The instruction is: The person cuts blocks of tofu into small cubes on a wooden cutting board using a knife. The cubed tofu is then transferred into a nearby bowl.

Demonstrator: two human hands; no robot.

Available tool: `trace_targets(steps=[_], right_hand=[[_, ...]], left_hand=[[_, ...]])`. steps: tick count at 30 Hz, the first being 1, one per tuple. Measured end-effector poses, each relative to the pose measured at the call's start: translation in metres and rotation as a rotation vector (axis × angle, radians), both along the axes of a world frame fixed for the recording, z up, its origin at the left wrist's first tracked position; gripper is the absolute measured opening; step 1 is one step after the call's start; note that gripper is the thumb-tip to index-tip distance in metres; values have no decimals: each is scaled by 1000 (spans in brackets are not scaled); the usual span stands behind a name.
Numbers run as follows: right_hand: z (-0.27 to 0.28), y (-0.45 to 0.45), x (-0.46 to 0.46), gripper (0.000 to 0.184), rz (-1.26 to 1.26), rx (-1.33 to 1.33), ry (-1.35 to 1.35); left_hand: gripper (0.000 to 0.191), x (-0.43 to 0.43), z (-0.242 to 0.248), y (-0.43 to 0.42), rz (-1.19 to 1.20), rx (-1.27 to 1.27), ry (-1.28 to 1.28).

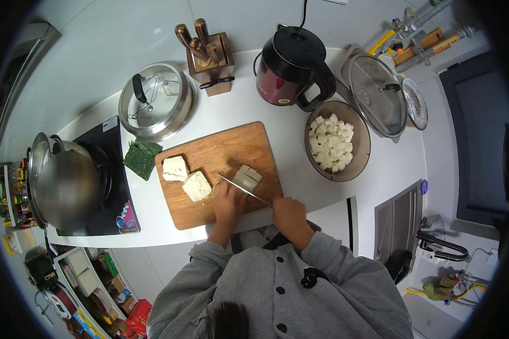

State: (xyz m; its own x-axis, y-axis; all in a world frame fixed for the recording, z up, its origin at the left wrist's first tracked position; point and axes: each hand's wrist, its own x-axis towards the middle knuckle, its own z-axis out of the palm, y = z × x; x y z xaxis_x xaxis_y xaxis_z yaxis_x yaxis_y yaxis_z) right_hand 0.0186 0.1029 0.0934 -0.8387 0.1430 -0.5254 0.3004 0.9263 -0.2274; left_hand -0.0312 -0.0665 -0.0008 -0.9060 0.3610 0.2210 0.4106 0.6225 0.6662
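My right hand (289, 217) is closed around the handle of a kitchen knife (250, 193), its blade pointing left over the wooden cutting board (220, 144). The blade lies along the near side of a partly cut tofu piece (247, 177). My left hand (229, 199) is at the tofu's near left, fingers bent beside the blade; whether it grips the tofu is hidden. Two larger tofu blocks (197, 186) rest on the board's left part. To the right, a brown translucent bowl (360, 163) holds many white tofu cubes (331, 142).
A knife block (212, 63), an electric kettle (292, 68) and a glass-lidded pot (157, 101) stand behind the board. A green patterned cloth (141, 159) lies left of it, near the cooktop (110, 178) with a pan. At right are a lidded container (377, 93) and the sink (396, 224).
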Motion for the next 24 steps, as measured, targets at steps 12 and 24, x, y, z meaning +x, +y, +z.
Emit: trace_targets(steps=[12,24], right_hand=[[0,0,-6,11,-6,-1,-110],[-38,-20,-24,14,-84,-66,-47]], left_hand=[[26,-4,-7,9,7,24,14],[25,-6,-2,15,-1,60,50]])
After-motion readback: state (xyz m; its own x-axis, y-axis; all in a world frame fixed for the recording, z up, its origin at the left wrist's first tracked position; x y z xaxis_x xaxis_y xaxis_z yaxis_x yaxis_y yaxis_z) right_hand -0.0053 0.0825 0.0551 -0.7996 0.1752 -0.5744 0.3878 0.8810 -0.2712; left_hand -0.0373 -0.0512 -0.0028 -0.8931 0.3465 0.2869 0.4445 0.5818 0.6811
